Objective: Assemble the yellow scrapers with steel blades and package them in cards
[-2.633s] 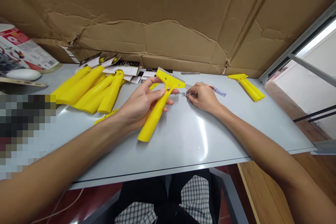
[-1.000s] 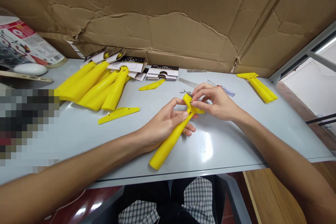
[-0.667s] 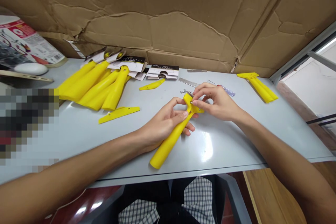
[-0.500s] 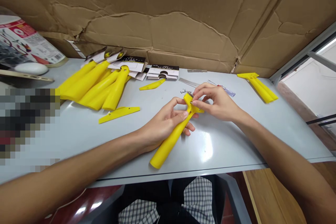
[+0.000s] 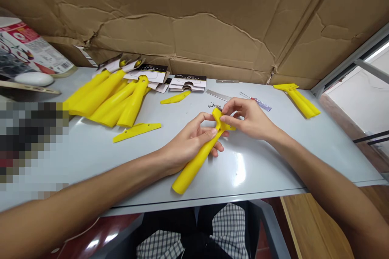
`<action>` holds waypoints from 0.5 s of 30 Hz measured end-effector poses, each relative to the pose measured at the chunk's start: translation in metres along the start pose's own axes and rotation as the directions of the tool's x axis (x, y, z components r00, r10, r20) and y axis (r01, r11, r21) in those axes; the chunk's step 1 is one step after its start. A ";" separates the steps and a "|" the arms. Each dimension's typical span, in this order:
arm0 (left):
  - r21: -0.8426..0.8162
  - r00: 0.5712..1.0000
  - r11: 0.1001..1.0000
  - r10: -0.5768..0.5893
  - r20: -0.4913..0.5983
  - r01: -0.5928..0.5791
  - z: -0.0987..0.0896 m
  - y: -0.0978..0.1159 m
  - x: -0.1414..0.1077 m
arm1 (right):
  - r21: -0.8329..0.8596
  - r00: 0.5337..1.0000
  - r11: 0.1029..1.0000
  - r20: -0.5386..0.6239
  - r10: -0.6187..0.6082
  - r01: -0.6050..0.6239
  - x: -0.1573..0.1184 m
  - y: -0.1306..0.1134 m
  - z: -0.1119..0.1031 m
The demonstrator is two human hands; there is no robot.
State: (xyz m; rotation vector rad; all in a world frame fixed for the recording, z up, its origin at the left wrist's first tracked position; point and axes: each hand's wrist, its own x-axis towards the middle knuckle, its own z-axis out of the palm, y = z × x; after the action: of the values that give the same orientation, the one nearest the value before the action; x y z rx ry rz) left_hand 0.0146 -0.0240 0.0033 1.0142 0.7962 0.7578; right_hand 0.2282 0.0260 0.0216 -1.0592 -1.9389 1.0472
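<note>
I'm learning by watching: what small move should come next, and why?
Probably the right hand should gently press at the head of the yellow plastic scraper: its fingertips touch there, the left hand grips the neck, and small silver metal screws lie just beyond. Whether those fingertips hold a screw, I can't tell.

A small assembly or packing spot, of a workshop kind, is shown, though whether it is set in a home or a business cannot be told. On a grey table [image 5: 267,162], loose screws [image 5: 213,105], bare blades [image 5: 218,95] and a screwdriver [image 5: 257,102] are laid out. Yellow handles [image 5: 100,95] are piled beside printed cards [image 5: 187,83]. The back is walled off by creased cardboard [image 5: 212,36], and a chair [image 5: 270,226] is drawn up at the front.
</note>
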 end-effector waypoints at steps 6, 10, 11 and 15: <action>0.006 1.000 1.000 0.013 0.006 -0.013 0.000 0.000 0.000 | 0.081 0.996 0.993 -0.002 0.091 -0.090 0.000 0.001 0.004; 0.010 1.000 1.000 0.012 0.014 -0.013 0.000 0.000 0.000 | 0.156 0.984 0.972 0.017 0.176 -0.177 0.000 0.000 0.001; 0.011 1.000 1.000 0.011 0.018 -0.011 0.000 0.001 0.000 | 0.173 0.981 0.965 0.020 0.195 -0.196 0.000 -0.001 0.001; -0.006 1.000 1.000 -0.002 0.012 0.003 0.001 0.001 0.000 | 0.207 0.972 0.950 0.023 0.235 -0.235 -0.001 -0.002 0.005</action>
State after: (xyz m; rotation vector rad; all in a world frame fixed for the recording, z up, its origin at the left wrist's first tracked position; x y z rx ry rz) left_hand 0.0150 -0.0243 0.0046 1.0110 0.7840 0.7509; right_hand 0.2240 0.0228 0.0206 -1.1897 -1.6855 1.3472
